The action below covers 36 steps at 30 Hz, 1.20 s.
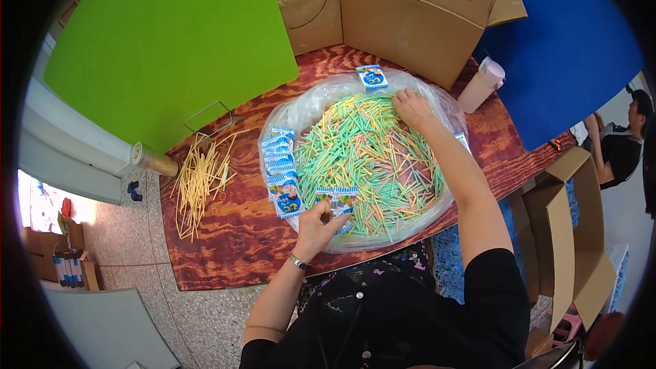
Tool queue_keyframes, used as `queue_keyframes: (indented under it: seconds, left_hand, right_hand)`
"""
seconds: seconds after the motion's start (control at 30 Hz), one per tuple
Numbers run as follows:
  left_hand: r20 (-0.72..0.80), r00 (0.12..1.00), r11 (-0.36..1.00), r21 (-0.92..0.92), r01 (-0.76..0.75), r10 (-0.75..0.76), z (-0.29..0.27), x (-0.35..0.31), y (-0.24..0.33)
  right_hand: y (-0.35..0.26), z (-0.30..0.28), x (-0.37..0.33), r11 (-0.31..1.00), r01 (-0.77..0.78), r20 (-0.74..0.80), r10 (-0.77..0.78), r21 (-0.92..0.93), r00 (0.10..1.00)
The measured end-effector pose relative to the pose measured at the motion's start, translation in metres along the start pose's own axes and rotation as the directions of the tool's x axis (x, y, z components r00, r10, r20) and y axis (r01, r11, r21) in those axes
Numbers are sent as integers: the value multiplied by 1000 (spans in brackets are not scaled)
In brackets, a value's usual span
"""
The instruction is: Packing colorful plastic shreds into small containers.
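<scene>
A broad heap of short, thin sticks (355,150) in green, yellow and pink lies on a clear plastic sheet or bag (324,89). At the near edge of the heap, my left hand (316,234) is closed on a small blue-and-white packet (336,199). My right hand (413,108) reaches to the heap's far right edge with its fingers bent down; whatever they pinch is hidden. Along the left side of the plastic, several blue-and-white packets (279,158) overlap in a row. One more packet (372,77) lies at the far edge.
Long yellow sticks (198,184) lie loose on the red wood-patterned table (239,253), near a clear jar (154,159). A pink bottle (482,85) stands at right, before a blue board (567,34). Behind are cardboard boxes (410,20) and a green board (171,41). Another person (618,143) is at far right.
</scene>
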<state>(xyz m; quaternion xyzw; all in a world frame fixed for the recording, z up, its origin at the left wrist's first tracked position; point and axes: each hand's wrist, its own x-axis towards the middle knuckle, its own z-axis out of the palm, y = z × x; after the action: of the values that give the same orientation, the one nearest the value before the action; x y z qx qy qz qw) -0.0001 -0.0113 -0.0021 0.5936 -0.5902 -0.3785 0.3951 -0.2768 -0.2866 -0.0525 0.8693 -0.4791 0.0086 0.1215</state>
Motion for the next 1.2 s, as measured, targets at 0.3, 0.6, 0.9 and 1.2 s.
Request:
queue_keyframes:
  seconds: [0.3,0.6,0.9,1.2]
  left_hand:
    - [-13,1000,999,-31,17,-17,-1,2,-2]
    - [7,999,994,-104,-34,35,3,-1,-6]
    - [25,999,989,-145,-28,32,1,-8,-12]
    - [-28,994,985,-133,-113,110,-1,-14,-14]
  right_hand:
    - [1,-33,-14,986,112,139,-95,-123,986]
    - [14,-68,-58,440,-309,377,-73,843,923]
    - [4,-75,-82,35,-617,613,-161,786,773]
    - [-36,-99,-79,996,79,440,-84,31,894]
